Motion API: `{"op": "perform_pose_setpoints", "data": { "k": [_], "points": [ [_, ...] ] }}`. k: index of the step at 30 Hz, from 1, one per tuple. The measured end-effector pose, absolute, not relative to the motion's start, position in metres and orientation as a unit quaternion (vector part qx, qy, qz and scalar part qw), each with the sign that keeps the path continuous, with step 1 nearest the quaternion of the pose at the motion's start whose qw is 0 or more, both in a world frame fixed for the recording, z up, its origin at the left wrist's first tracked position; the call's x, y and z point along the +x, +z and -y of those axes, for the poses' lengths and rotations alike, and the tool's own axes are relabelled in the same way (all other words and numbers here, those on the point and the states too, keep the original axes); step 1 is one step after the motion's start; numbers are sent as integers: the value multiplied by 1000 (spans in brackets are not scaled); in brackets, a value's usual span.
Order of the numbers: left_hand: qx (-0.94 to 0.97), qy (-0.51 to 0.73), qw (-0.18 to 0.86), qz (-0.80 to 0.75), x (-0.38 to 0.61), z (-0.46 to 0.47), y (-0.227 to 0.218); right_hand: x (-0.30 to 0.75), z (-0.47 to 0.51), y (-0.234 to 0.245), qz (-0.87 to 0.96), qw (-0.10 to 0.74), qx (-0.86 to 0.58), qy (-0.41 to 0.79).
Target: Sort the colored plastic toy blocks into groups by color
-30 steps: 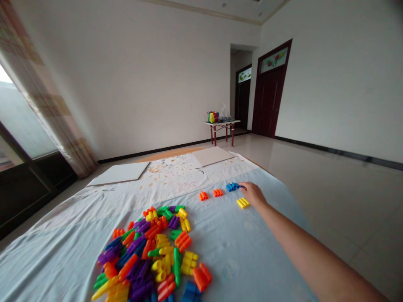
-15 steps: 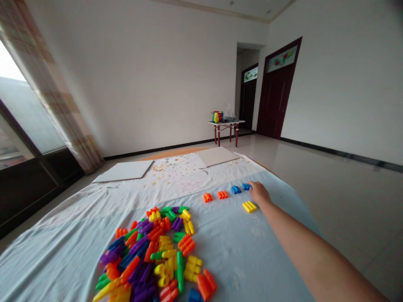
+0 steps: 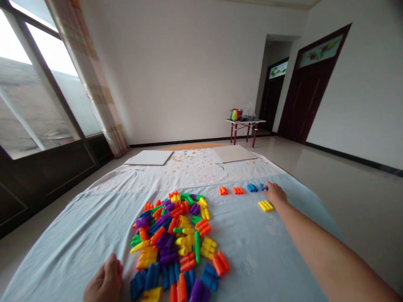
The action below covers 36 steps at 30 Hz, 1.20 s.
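My right hand (image 3: 276,193) reaches to the far right of the cloth, its fingertips closed on a blue toy block (image 3: 263,187) made of joined tubes. That block stands at the end of a row with another blue block (image 3: 252,187) and two orange blocks (image 3: 238,190). Nearer than the row, beside my right wrist, lies a yellow block (image 3: 266,206). My left hand (image 3: 105,280) is curled closed at the lower left, and nothing shows in it. Just right of it spreads a loose pile of many-coloured blocks (image 3: 166,243).
A light blue cloth (image 3: 252,251) covers the table. Two flat pale boards (image 3: 151,157) lie at its far end. Behind stands a small table (image 3: 245,121) bearing a colourful bag (image 3: 236,114) and a clear plastic bag (image 3: 249,112). Windows are on the left, doors on the right.
My left hand has come into view at the lower left. The view has turned left and shows more of the pile's near side. My right hand remains at the far blue block.
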<state>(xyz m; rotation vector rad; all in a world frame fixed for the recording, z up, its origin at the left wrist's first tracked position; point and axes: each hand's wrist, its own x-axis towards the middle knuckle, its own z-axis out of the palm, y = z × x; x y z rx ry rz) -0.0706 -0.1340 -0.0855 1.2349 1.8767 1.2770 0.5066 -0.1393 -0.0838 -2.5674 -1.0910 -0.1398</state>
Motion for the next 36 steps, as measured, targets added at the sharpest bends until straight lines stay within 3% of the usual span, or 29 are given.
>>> {"op": "perform_pose_setpoints", "data": {
  "k": [9,11,13,16,22,27,36],
  "points": [
    [455,491,290,-684,-66,135,-82,436,140,-45,524,307,-789,-87],
    [453,494,288,-684,-64,136,-80,390,145,-44,604,323,-727,-48],
    [450,497,287,-684,-63,138,-77,342,151,-45,732,355,-577,72],
    [447,496,289,-686,-61,141,-73,286,158,-49,805,329,-469,151],
    [457,495,292,-679,-65,140,-76,268,161,-52,765,306,-532,195],
    [459,501,303,-668,-69,135,-82,295,178,-55,693,346,-624,100],
    [432,497,323,-679,-70,134,-79,320,197,-69,638,284,-715,43]
  ]
}}
